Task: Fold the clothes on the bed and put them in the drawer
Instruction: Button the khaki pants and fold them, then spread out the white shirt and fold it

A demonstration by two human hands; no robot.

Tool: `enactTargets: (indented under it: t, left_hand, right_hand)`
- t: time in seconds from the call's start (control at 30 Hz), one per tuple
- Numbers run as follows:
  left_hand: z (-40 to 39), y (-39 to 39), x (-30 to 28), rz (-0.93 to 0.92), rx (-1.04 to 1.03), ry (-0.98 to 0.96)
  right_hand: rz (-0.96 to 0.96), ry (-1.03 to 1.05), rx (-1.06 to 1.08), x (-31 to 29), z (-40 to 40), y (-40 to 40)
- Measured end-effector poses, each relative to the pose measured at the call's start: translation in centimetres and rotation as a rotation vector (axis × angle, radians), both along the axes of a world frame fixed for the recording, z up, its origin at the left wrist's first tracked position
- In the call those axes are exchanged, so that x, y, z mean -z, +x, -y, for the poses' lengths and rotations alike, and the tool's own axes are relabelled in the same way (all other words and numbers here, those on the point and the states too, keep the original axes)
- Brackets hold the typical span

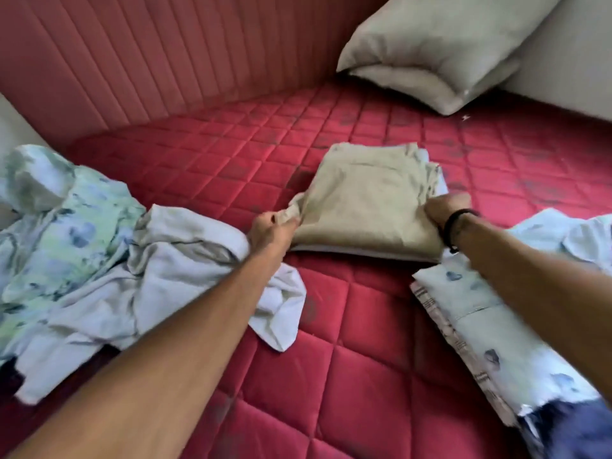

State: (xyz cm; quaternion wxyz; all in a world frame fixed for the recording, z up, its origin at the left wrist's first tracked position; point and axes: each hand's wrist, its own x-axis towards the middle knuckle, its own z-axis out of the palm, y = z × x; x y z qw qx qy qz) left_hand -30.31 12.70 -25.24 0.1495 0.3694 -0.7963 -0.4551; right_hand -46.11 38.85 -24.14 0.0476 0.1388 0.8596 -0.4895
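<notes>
A folded beige garment (367, 200) lies on the red quilted bed (331, 359), on top of a light blue piece whose edges show. My left hand (271, 226) pinches its near left corner. My right hand (443, 210), with a black band at the wrist, grips its right edge. To the left lies an unfolded heap: a pale grey-white garment (185, 270) and a green and blue patterned one (66, 226). At the right sits a stack of folded light blue printed clothes (490, 329).
A beige pillow (437, 51) leans in the far right corner against the wall. A red padded headboard (149, 61) runs along the far left side. A dark blue cloth (563, 429) shows at the lower right edge. No drawer is in view.
</notes>
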Motion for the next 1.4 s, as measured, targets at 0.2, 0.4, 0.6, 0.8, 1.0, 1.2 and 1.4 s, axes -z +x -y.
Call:
enactTargets:
  t: [0.2, 0.4, 0.6, 0.8, 1.0, 1.2, 1.4]
  left_hand:
    - [0.3, 3.5, -4.8, -0.095, 0.210, -0.415]
    - [11.9, 19.2, -3.4, 0.102, -0.105, -0.950]
    - [25.0, 27.2, 0.1, 0.505, -0.172, -0.408]
    - [34.2, 20.4, -1.5, 0.399, 0.015, -0.243]
    - [33.0, 21.2, -3.6, -0.016, -0.059, -0.100]
    - [19.9, 31.7, -1.7, -0.030, 0.209, -0.520]
    - [10.6, 39.1, -8.0, 0.501, 0.773, 0.127]
  right_hand:
    - [-0.081, 0.246, -0.163, -3.9, -0.4, 0.7]
    - [-0.965, 0.326, -0.738, -6.0, 7.5, 12.3]
    - [-0.638, 0.505, -1.295, -4.6, 25.2, 20.5]
    - [-0.534, 0.544, -1.050, 0.2, 32.0, 20.7]
    - [-0.457, 0.473, -1.173, -1.0, 26.7, 24.0]
    - [-0.116, 0.290, -1.515, -3.8, 17.0, 30.6]
    - [0.067, 0.470, -1.423, -8.4, 9.8, 40.7]
